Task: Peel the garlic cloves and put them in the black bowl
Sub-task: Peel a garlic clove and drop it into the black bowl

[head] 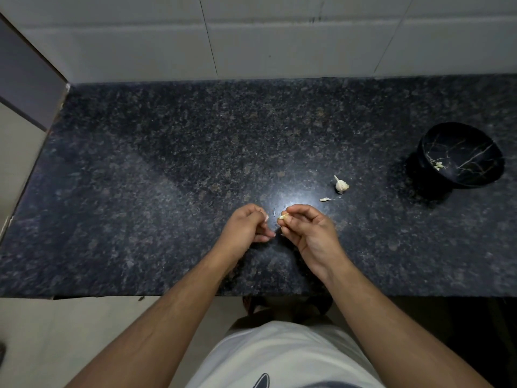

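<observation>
My right hand (310, 231) pinches a small pale garlic clove (283, 217) between thumb and fingertips, just above the dark counter. My left hand (247, 226) hovers a little to its left with fingers curled; a bit of pale skin shows at its fingertip, and I cannot tell whether it is held. A partial garlic bulb (341, 185) lies on the counter beyond my right hand, with a scrap of peel (326, 199) beside it. The black bowl (472, 175) with gold veins stands at the far right and holds a few peeled pieces (438, 165).
The dark speckled granite counter (167, 177) runs across the view, backed by a white tiled wall (279, 37). Its front edge lies close to my body. A wall corner (28, 79) bounds the left end.
</observation>
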